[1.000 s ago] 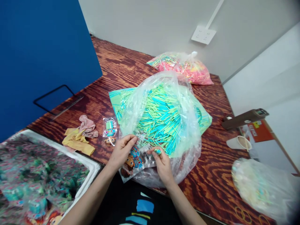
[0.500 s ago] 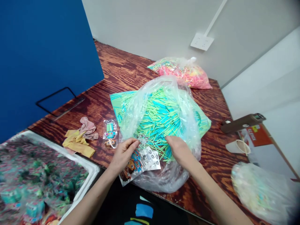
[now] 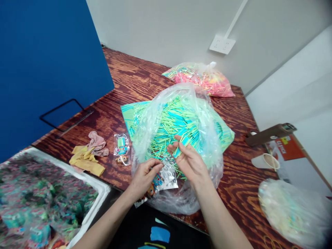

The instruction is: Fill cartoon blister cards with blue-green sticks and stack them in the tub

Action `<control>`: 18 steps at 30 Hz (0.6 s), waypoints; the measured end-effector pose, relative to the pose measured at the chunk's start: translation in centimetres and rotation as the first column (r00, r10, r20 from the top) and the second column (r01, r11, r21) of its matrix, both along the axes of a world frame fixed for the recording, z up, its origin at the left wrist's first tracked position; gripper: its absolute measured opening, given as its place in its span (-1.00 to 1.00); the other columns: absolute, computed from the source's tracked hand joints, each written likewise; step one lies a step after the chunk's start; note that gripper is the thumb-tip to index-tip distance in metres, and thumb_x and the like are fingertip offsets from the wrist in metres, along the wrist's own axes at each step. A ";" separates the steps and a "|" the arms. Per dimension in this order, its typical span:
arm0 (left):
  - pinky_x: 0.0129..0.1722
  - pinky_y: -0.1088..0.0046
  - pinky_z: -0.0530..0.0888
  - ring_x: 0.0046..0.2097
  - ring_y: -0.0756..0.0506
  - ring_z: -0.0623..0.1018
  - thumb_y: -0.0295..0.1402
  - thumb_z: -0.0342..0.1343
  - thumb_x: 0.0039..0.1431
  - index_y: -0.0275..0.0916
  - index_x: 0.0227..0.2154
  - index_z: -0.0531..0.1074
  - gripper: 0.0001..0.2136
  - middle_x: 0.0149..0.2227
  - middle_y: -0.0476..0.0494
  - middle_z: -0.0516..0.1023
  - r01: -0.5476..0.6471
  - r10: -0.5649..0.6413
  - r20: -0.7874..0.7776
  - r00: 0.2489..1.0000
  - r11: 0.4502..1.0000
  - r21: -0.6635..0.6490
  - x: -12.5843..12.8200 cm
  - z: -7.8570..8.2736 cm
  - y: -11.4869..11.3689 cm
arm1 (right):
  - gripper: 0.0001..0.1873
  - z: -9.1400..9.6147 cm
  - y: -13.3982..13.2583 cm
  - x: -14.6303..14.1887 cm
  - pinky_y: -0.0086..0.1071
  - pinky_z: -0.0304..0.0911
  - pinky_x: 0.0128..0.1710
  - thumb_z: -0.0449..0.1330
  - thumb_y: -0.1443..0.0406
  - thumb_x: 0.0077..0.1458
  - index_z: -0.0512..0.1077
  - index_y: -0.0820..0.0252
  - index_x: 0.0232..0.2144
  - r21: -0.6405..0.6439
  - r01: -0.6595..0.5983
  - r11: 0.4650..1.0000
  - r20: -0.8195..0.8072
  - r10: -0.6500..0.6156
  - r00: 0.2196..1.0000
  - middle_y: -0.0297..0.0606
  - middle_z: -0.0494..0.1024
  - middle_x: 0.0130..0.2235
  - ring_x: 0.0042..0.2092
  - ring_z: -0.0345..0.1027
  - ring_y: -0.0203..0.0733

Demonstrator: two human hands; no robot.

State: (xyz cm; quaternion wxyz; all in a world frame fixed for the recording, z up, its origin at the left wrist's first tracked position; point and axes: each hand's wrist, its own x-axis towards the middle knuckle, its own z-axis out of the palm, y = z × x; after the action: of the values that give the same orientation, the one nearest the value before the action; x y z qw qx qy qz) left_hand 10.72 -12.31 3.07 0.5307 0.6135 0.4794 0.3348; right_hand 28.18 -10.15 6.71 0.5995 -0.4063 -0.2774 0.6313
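Meeting a grey wall (image 3: 155,34), wood-grain table (image 3: 135,72), left hand (image 3: 145,178) pinching packets (image 3: 169,178), right hand (image 3: 193,164) gripping sticks (image 3: 185,140)

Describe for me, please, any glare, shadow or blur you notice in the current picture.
Head view: pale glare on the clear bag; head view: faint shadow under the wall socket; head view: heavy smearing at lower left over the white-rimmed box's contents; head view: left hand and right hand fairly sharp.
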 end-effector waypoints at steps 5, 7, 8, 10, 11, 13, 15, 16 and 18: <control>-0.35 0.49 0.33 -0.39 -0.04 0.39 -0.16 0.04 0.20 -0.25 -0.42 0.48 -0.73 -0.47 -0.01 0.44 -0.052 0.054 0.037 0.998 0.997 -0.050 0.3 0.3 -0.2 | -0.81 -0.1 -1.1 -1.8 -0.02 0.17 0.15 0.32 0.18 0.02 0.40 0.09 -0.46 -0.016 0.058 0.998 0.011 -0.058 0.998 -0.30 0.61 -0.37 -0.07 0.50 0.00; -0.36 0.49 0.33 -0.39 -0.04 0.39 -0.18 0.04 0.21 -0.25 -0.41 0.48 -0.74 -0.47 -0.01 0.44 -0.064 0.067 0.052 0.996 0.996 -0.054 0.4 0.1 -0.3 | -0.82 -0.4 -1.9 -2.3 0.00 0.16 0.15 0.32 0.16 0.02 0.43 0.10 -0.44 -0.040 0.050 0.998 0.043 -0.048 0.998 -0.25 0.64 -0.31 0.00 0.45 0.03; -0.35 0.49 0.34 -0.38 -0.04 0.40 -0.19 0.04 0.21 -0.25 -0.40 0.49 -0.76 -0.46 -0.01 0.45 -0.066 0.068 0.056 0.996 0.997 -0.044 0.4 0.0 -0.3 | -0.82 -0.6 -2.2 -2.4 0.01 0.16 0.15 0.31 0.15 0.03 0.46 0.10 -0.42 -0.053 0.035 0.998 0.062 -0.031 0.998 -0.22 0.65 -0.26 0.03 0.42 0.04; -0.30 0.47 0.36 -0.34 -0.05 0.43 -0.22 0.04 0.21 -0.24 -0.37 0.50 -0.78 -0.41 -0.03 0.48 -0.057 0.057 0.059 0.997 0.998 -0.007 0.5 -0.4 -0.4 | -0.79 -0.8 -2.6 -2.5 0.02 0.20 0.11 0.28 0.11 0.07 0.49 0.11 -0.37 -0.077 -0.015 0.997 0.093 0.022 0.995 -0.18 0.65 -0.18 0.06 0.39 0.07; -0.27 0.46 0.36 -0.31 -0.06 0.44 -0.22 0.04 0.22 -0.23 -0.35 0.50 -0.79 -0.38 -0.04 0.49 -0.051 0.050 0.057 0.997 0.999 0.015 0.5 -0.6 -0.5 | -0.78 -0.8 -2.7 -2.3 0.02 0.22 0.09 0.27 0.10 0.08 0.50 0.11 -0.34 -0.088 -0.051 0.995 0.103 0.060 0.993 -0.16 0.64 -0.16 0.07 0.38 0.08; -0.23 0.45 0.37 -0.28 -0.07 0.45 -0.23 0.04 0.23 -0.22 -0.33 0.50 -0.79 -0.35 -0.05 0.49 -0.045 0.042 0.049 0.998 0.998 0.052 0.5 -0.8 -0.5 | -0.75 -0.4 -2.8 -1.9 0.01 0.24 0.08 0.27 0.10 0.08 0.51 0.12 -0.27 -0.098 -0.130 0.987 0.115 0.141 0.983 -0.15 0.62 -0.10 0.08 0.38 0.07; -0.21 0.45 0.38 -0.25 -0.08 0.46 -0.23 0.03 0.25 -0.22 -0.30 0.50 -0.79 -0.32 -0.07 0.50 -0.057 0.053 0.055 0.997 0.996 0.074 0.6 -0.9 -0.5 | -0.68 0.1 -2.8 -1.4 -0.03 0.24 0.09 0.29 0.11 0.07 0.50 0.10 -0.14 -0.109 -0.210 0.972 0.107 0.222 0.969 -0.16 0.59 -0.03 0.08 0.39 0.04; -0.20 0.45 0.38 -0.23 -0.08 0.47 -0.23 0.02 0.26 -0.21 -0.29 0.50 -0.79 -0.30 -0.08 0.51 -0.068 0.063 0.067 0.996 0.995 0.078 0.6 -0.9 -0.5 | -0.64 0.4 -2.8 -1.2 -0.04 0.25 0.09 0.29 0.12 0.07 0.48 0.08 -0.08 -0.116 -0.236 0.965 0.093 0.247 0.965 -0.17 0.57 0.01 0.07 0.40 0.02; -0.16 0.45 0.39 -0.19 -0.09 0.48 -0.24 0.04 0.25 -0.21 -0.28 0.50 -0.80 -0.27 -0.09 0.52 -0.103 0.095 0.111 0.989 0.992 0.067 0.7 -0.7 -0.4 | -0.60 0.7 -2.9 -1.0 -0.08 0.30 0.04 0.27 0.13 0.10 0.44 0.02 -0.01 -0.122 -0.226 0.967 0.051 0.233 0.971 -0.19 0.53 0.05 0.05 0.42 -0.02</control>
State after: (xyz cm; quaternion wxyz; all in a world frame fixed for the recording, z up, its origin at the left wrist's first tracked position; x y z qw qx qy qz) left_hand 11.41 -12.74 2.32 0.5160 0.5888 0.4676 0.4104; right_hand 27.21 -13.08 7.42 0.4885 -0.4260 -0.3051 0.6978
